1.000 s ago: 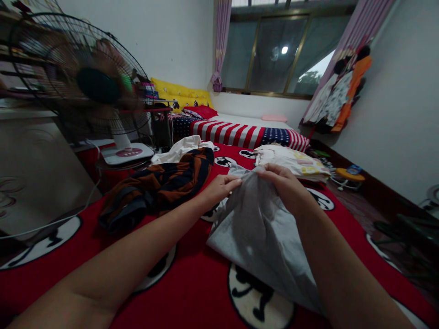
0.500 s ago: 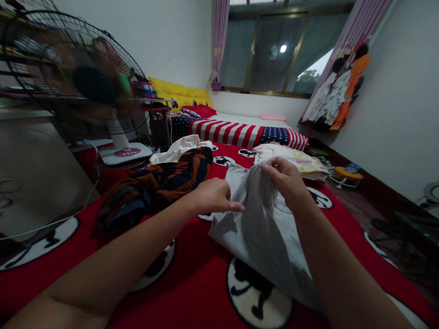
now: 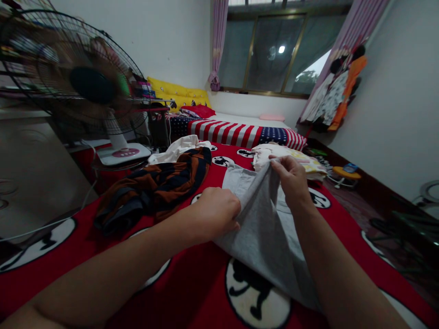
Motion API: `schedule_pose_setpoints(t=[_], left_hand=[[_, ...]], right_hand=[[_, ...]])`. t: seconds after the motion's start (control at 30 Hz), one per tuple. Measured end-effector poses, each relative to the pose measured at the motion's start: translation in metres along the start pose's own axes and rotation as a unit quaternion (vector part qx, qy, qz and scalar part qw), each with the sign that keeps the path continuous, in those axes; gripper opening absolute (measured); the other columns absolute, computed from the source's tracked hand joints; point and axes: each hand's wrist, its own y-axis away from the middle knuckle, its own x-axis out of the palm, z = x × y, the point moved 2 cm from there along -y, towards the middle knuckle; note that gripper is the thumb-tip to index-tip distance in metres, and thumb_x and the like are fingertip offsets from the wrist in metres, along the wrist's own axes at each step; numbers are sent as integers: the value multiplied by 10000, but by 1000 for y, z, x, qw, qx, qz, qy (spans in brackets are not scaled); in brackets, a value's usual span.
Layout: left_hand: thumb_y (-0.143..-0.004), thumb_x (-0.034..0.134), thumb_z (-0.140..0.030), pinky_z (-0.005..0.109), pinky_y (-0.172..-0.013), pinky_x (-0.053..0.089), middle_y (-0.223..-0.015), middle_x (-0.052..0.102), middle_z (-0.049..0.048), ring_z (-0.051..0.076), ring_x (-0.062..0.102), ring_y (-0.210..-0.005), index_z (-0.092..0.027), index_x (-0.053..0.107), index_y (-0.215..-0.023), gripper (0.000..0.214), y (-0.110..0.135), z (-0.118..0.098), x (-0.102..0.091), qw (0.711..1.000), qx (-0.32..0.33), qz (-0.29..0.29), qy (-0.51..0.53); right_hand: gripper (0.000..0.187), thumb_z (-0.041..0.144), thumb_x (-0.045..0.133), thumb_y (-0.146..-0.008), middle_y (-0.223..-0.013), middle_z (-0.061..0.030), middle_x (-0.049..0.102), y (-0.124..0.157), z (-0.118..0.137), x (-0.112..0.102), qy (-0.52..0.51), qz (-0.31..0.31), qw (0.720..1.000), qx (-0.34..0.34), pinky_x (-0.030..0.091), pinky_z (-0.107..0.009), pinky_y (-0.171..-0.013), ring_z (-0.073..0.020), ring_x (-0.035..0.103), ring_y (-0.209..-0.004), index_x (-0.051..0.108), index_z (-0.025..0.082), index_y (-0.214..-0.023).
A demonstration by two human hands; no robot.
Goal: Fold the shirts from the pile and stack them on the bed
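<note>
A light grey garment (image 3: 259, 228), its exact kind unclear, lies partly folded on the red blanket (image 3: 195, 283) with black-and-white round figures. My right hand (image 3: 291, 178) pinches its far edge between thumb and fingers and lifts the cloth into a raised ridge. At the garment's left side, my left hand (image 3: 219, 212) is closed, with fingers curled against the cloth; the fingertips are partly hidden. Left of that hand lies a crumpled brown-and-navy checked garment (image 3: 164, 183). Beyond my right hand sits a folded white-and-yellow pile of cloth (image 3: 308, 163).
A white crumpled cloth (image 3: 174, 148) lies behind the checked garment. A running fan (image 3: 92, 85) stands at the left, its cord (image 3: 44, 232) crossing low. Farther back is a bed with a striped cover (image 3: 228, 131). A small round stool (image 3: 346, 172) stands at right.
My left hand has moved slightly down, its outstretched thumb now drawn in against the cloth. My right hand has shifted a little to the right, pulling the grey cloth more taut.
</note>
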Motion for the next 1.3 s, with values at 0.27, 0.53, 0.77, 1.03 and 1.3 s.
schedule_pose_setpoints(t=[0.27, 0.53, 0.77, 1.03, 1.3], left_hand=[[-739, 678, -341, 188, -475, 334, -518, 495, -44, 78, 472, -506, -152, 548, -570, 285, -10, 15, 6, 908, 137, 98, 383], [-599, 821, -466, 251, -485, 540, -641, 674, 8, 155, 641, -546, -150, 648, -778, 402, -30, 73, 71, 715, 70, 374, 587], [-747, 699, -503, 268, -526, 542, -649, 705, 69, 188, 683, -590, -148, 639, -679, 367, -25, 91, 73, 773, 14, 415, 480], [-813, 616, -254, 198, -659, 455, -814, 728, 54, 136, 652, -731, -125, 723, -893, 186, -41, 45, 46, 928, 97, -14, 358], [-811, 623, -228, 242, -767, 451, -884, 728, 64, 158, 646, -804, -150, 740, -931, 185, -86, -15, 41, 936, 206, -31, 283]], right_hand=[[177, 326, 637, -805, -699, 41, 455, 13, 15, -5, -4, -120, 983, -142, 356, -257, -603, -120, 440, -628, 511, 207, -767], [77, 268, 644, -788, -744, -4, 615, -8, -8, 48, 202, 70, 968, -136, 416, -287, -685, -157, 545, -687, 619, 195, -791], [133, 288, 634, -760, -836, -58, 721, -13, -35, 14, 282, 170, 942, -63, 464, -320, -736, -199, 640, -773, 718, 191, -794], [316, 440, 588, -751, -691, -66, 699, 17, -37, -111, 380, 23, 922, 75, 414, -310, -583, -212, 616, -629, 729, 172, -841], [427, 598, 580, -725, -596, -53, 646, 38, -73, -131, 472, 180, 838, 207, 323, -273, -492, -191, 588, -588, 639, 206, -566]])
